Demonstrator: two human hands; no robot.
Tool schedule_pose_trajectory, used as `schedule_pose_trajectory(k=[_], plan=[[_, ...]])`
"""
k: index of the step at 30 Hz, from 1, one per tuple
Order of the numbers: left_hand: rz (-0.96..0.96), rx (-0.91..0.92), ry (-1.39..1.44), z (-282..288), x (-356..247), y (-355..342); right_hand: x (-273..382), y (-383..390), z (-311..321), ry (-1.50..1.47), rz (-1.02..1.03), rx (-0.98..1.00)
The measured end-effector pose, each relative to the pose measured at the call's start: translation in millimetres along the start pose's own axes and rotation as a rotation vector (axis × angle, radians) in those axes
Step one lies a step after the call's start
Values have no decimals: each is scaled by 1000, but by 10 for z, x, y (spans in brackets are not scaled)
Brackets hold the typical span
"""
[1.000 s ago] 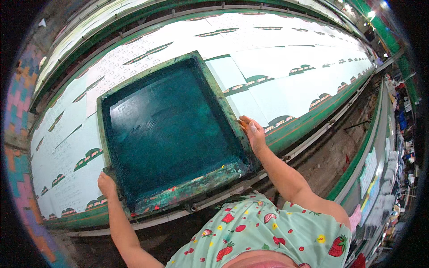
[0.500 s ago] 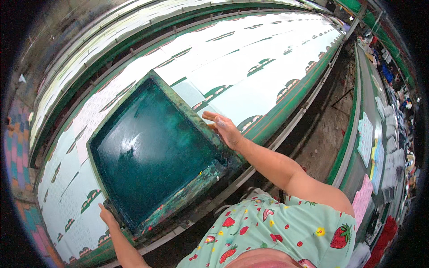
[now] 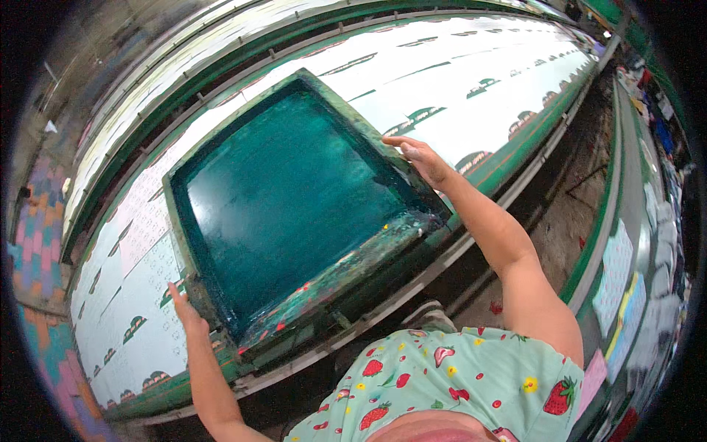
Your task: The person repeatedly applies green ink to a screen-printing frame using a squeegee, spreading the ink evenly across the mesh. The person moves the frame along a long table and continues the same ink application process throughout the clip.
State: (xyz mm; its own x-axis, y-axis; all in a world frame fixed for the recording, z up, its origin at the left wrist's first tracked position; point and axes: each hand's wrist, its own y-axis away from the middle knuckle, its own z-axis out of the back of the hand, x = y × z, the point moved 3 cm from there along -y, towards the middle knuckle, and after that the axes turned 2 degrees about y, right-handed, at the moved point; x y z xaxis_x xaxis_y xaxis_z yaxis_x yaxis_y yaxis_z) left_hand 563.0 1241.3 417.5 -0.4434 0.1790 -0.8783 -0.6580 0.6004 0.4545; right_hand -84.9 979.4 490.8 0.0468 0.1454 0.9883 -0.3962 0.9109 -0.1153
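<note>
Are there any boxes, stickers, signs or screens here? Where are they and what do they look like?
Printing screen: big square green frame with dark teal mesh, lying on the long table, left hand and right hand at its sides.
Printed sheets: white, along the table, rows of small green-and-dark curved shapes.
Paper sheets: white, pink and yellow rectangles on the bench at the right.
No boxes or electronic screens show.

Large square printing screen frame [image 3: 294, 199], teal-green mesh, ink-smeared near edge, lying on the long table
</note>
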Motion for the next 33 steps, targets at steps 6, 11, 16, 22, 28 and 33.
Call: schedule_pose_trajectory(k=[6, 11, 16, 22, 28, 33], plan=[[-52, -2, 22, -1586, 705, 660, -393, -39, 1748, -4, -137, -65], [-150, -24, 55, -2369, 1125, 996, -573, -26, 2706, -142, -122, -57], [-102, -3, -40, -2973, 1352, 1353, -723, 71, 3360, -251, -142, -110], [-161, -32, 34, -3618, 1532, 1643, -858, 157, 3937, -225, -100, -162], [-160, -10, -23, -3679, 1742, 1647, -837, 139, 4154, -231, -101, -174], [-177, 15, -50, -3990, 1772, 1727, -966, 134, 4463, -170, -96, -178]])
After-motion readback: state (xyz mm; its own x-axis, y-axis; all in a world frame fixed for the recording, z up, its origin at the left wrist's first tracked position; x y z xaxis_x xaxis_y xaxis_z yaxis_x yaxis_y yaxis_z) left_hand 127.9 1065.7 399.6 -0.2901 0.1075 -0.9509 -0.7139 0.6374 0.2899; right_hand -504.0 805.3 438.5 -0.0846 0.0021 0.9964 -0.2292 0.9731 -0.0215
